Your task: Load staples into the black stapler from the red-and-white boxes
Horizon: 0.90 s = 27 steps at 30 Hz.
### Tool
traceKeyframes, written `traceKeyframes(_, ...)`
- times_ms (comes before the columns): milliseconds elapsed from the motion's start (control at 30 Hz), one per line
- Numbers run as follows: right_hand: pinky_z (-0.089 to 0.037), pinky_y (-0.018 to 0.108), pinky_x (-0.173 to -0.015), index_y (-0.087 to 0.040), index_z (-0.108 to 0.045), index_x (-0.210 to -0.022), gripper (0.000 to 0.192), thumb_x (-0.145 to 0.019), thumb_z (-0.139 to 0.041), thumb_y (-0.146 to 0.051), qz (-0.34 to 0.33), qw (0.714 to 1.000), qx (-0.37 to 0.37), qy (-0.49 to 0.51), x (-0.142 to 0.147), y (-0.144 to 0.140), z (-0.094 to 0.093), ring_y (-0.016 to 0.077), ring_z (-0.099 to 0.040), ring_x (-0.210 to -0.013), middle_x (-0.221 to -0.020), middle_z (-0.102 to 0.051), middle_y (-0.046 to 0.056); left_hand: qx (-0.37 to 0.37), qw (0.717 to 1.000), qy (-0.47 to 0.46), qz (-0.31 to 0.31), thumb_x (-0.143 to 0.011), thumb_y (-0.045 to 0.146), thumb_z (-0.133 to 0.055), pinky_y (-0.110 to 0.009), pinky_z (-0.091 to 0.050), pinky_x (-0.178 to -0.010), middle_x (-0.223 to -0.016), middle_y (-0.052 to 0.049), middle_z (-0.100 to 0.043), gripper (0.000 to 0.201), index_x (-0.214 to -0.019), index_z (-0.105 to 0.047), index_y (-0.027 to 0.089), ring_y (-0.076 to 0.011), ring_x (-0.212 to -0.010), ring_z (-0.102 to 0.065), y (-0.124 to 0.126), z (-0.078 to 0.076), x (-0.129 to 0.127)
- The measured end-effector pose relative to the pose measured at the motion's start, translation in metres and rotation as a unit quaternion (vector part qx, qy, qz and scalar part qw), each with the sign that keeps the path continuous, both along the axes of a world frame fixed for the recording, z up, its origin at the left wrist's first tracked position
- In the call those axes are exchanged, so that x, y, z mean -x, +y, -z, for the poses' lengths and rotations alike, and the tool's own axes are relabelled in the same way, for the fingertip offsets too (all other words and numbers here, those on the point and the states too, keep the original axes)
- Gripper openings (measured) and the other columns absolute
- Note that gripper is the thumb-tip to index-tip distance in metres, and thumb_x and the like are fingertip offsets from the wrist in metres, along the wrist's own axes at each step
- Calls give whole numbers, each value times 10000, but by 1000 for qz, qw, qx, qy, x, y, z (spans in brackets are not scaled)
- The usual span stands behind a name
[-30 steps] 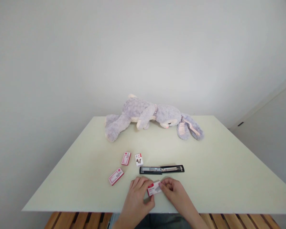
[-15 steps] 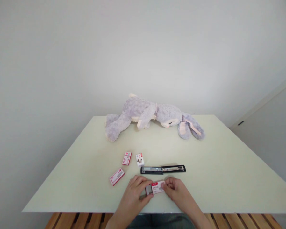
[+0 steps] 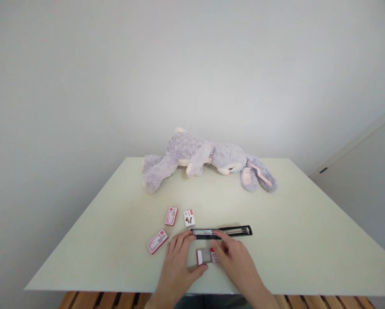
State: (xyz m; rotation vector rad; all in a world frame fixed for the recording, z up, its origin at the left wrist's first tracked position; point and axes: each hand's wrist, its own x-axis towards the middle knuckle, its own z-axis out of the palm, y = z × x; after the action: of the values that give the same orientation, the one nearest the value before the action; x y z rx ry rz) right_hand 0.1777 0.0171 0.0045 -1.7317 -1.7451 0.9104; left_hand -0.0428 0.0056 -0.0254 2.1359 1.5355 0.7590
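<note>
Both hands' grip closed on a small box (image 3: 207,255), left hand (image 3: 179,266) and right hand (image 3: 236,264) pinching its ends at the near edge of the pale worktop (image 3: 292,231). Behind it lay a black stapler (image 3: 223,232), before a white wall (image 3: 179,64).

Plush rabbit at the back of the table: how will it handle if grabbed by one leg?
Likely floppy: the plush rabbit lies sprawled on the table, ears and legs splayed flat. Probably light for its bulk, being soft pile fabric. Unlikely to roll or slip; the body would probably sag and dangle.
</note>
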Motion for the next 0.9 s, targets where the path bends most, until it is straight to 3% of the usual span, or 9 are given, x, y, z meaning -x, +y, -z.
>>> traceKeyframes(200,-404,274,-551,-179,-715,-1132,389,-940,-561,-481,6,985,16,171,35,16,19,180,-545,-562,-609,-595,-23,0,1000,3,-5,-703,324,-881,-502,-431,-1093,-1418,-74,-575,706,-1331,-560,298,-323,-1307,-512,-1,1,-2)
traceKeyframes(300,-402,257,-552,-187,-710,-1036,311,-914,-602,-451,33,980,-4,195,50,20,23,166,-522,-562,-578,-529,-48,-3,1000,5,-3,-722,319,-872,-506,-422,-1097,-1412,-68,-579,711,-1356,-551,308,-321,-1298,-515,-1,1,-2)
traceKeyframes(433,-384,241,-574,-217,-718,-964,209,-938,-579,-370,11,990,-36,133,61,25,11,150,-542,-576,-595,-547,-51,-8,1000,7,4,-768,269,-842,-481,-413,-1096,-1408,-58,-563,693,-1387,-536,328,-306,-1307,-495,-3,0,-1)
traceKeyframes(600,-344,234,-594,-243,-708,-900,120,-894,-591,-216,-69,996,-45,23,46,16,-15,132,-543,-570,-600,-566,-60,-1,1000,10,14,-851,283,-774,-430,-462,-953,-1173,-54,-628,335,-1164,-654,301,-278,-1107,-572,-5,-2,1)
traceKeyframes(767,-343,256,-652,-263,-722,-869,161,-821,-626,-143,-145,984,-16,-104,23,-5,-10,173,-603,-692,-706,-674,-13,14,1000,11,23,-828,275,-791,-416,-453,-903,-1011,-28,-668,223,-1011,-663,271,-266,-1005,-599,1,-5,-1)
traceKeyframes(900,-395,262,-728,-281,-725,-956,195,-874,-587,-171,-158,984,-11,-81,10,-11,-5,198,-653,-827,-837,-720,6,20,999,-5,26,-808,300,-812,-419,-463,-888,-981,-28,-685,238,-1002,-675,274,-265,-971,-621,1,-4,2)
